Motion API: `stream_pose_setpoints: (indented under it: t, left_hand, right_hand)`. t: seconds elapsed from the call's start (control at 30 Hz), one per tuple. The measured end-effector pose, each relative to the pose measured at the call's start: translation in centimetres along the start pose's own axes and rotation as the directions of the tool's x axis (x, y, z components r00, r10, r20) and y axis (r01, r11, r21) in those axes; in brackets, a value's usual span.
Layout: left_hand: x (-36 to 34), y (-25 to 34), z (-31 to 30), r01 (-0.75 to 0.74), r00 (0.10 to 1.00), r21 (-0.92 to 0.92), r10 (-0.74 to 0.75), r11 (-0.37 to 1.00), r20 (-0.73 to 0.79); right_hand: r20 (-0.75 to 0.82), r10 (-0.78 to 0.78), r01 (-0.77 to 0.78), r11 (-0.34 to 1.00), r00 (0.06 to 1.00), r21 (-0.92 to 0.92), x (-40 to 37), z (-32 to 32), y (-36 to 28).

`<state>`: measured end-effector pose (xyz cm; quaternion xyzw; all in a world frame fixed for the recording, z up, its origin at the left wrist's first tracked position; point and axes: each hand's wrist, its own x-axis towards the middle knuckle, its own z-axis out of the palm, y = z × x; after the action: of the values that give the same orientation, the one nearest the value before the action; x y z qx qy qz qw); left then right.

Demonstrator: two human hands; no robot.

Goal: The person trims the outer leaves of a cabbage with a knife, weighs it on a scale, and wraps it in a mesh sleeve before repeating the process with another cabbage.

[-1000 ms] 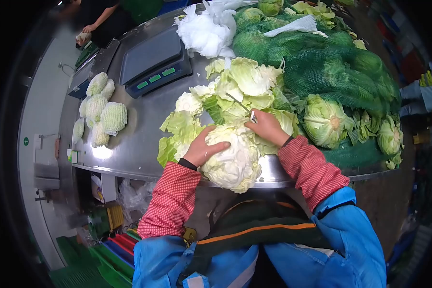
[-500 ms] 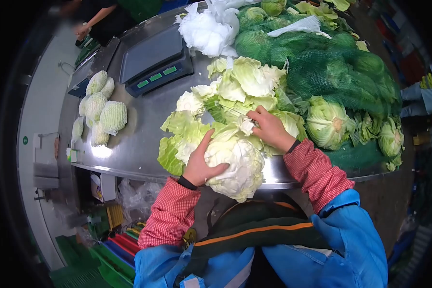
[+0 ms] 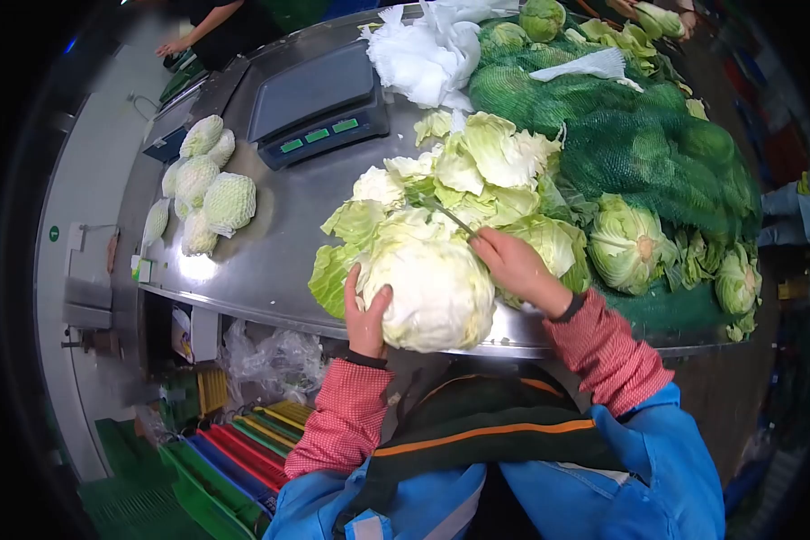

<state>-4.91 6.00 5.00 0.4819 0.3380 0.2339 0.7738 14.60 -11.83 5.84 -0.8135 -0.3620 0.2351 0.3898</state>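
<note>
A trimmed, pale cabbage (image 3: pixel 430 292) is held at the near edge of the steel table. My left hand (image 3: pixel 366 317) grips its left side, thumb and fingers spread around it. In my right hand (image 3: pixel 516 265) is a knife (image 3: pixel 453 218), its narrow blade pointing up and left above the top of the cabbage. The handle is mostly hidden by my fingers. Loose outer cabbage leaves (image 3: pixel 490 162) lie heaped just behind the cabbage. To the right of my right hand sits an untrimmed cabbage (image 3: pixel 625 238) with its cut stem facing me.
Green mesh sacks (image 3: pixel 639 144) of cabbages cover the right side. A digital scale (image 3: pixel 315 103) stands at the back, beside white foam netting (image 3: pixel 427 54). Several net-wrapped vegetables (image 3: pixel 202 184) are grouped at left. Another person (image 3: pixel 225 27) is at the far left; another person's hands (image 3: pixel 684 20) show at top right.
The cabbage has been turned and shows a smoother, whiter side. My right hand has drawn back from the loose leaf, and the knife blade now shows. The view has shifted slightly.
</note>
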Motion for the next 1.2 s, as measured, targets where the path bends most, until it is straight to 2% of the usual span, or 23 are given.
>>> stream_pose_setpoints:
  t: [0.07,0.1,0.13,0.17,0.2,0.33,0.43,0.53,0.63,0.73,0.83,0.87,0.97,1.07,1.17,1.2]
  left_hand:
    - [0.1,-0.7,1.2,0.067,0.989,-0.149,-0.086,0.987,-0.123]
    - [0.2,-1.7,1.5,0.037,0.988,-0.078,-0.048,0.996,-0.147]
    - [0.3,-2.7,2.0,0.009,0.986,-0.005,-0.010,1.000,-0.164]
    - [0.2,-3.6,2.6,-0.013,0.984,0.071,0.025,0.997,-0.176]
    - [-0.4,-3.7,3.7,-0.030,0.987,0.052,0.037,0.998,-0.156]
    - [-1.0,-3.0,5.0,0.050,0.987,0.030,-0.045,0.998,-0.154]
    - [-1.1,-2.6,5.6,0.056,0.987,0.061,-0.046,0.997,-0.156]
    - [-2.1,-2.7,6.7,0.014,0.990,0.132,0.005,0.991,-0.138]
    - [-2.5,-3.4,6.9,-0.041,0.988,0.243,0.074,0.969,-0.132]
    - [-2.8,-3.9,7.1,-0.089,0.986,0.250,0.122,0.964,-0.117]
    - [-3.0,-4.0,6.9,-0.060,0.986,0.190,0.087,0.980,-0.139]
    - [-2.9,-4.1,6.7,-0.074,0.987,0.195,0.100,0.978,-0.129]
    - [-3.0,-4.5,6.5,-0.089,0.988,0.219,0.113,0.972,-0.101]
    - [-3.1,-4.2,6.6,-0.119,0.987,0.271,0.142,0.955,-0.069]
    - [-2.7,-4.6,5.7,-0.182,0.979,0.363,0.203,0.914,-0.020]
    - [-2.8,-4.5,5.8,-0.193,0.976,0.391,0.215,0.900,-0.014]
  right_hand:
    - [-0.123,0.031,-0.040,0.997,0.992,-0.069,-2.3,0.5,-0.7]
    - [-0.189,0.047,-0.066,0.993,0.981,-0.099,-3.3,0.7,-1.0]
    - [-0.227,-0.006,-0.042,0.977,0.974,-0.207,-4.1,0.5,-1.0]
    - [-0.238,-0.053,-0.017,0.959,0.970,-0.283,-4.8,0.1,-0.9]
    - [-0.245,-0.095,0.002,0.934,0.965,-0.356,-5.6,-0.3,-0.7]
    - [-0.168,-0.146,0.037,0.850,0.975,-0.525,-9.6,-0.8,-1.3]
    - [-0.185,-0.134,0.008,0.829,0.974,-0.560,-11.4,0.2,-0.3]
    - [-0.200,-0.122,0.008,0.869,0.972,-0.494,-11.0,1.0,1.1]
    - [-0.218,-0.093,-0.036,0.851,0.971,-0.523,-10.0,1.8,1.8]
    - [-0.286,0.139,-0.225,0.929,0.948,-0.295,-9.7,1.4,3.3]
    - [-0.397,0.310,-0.359,0.932,0.864,-0.052,-8.5,-0.2,5.3]
    - [-0.319,0.323,-0.358,0.932,0.891,-0.055,-8.7,-1.0,5.6]
    - [-0.293,0.180,-0.214,0.973,0.939,-0.089,-7.9,-1.1,1.0]
    - [-0.345,0.044,-0.162,0.933,0.938,-0.321,-4.9,-0.3,-0.6]
    - [-0.244,0.002,-0.106,0.903,0.970,-0.416,-2.0,0.9,1.0]
    - [-0.208,0.045,-0.133,0.892,0.977,-0.432,-1.2,0.7,1.3]
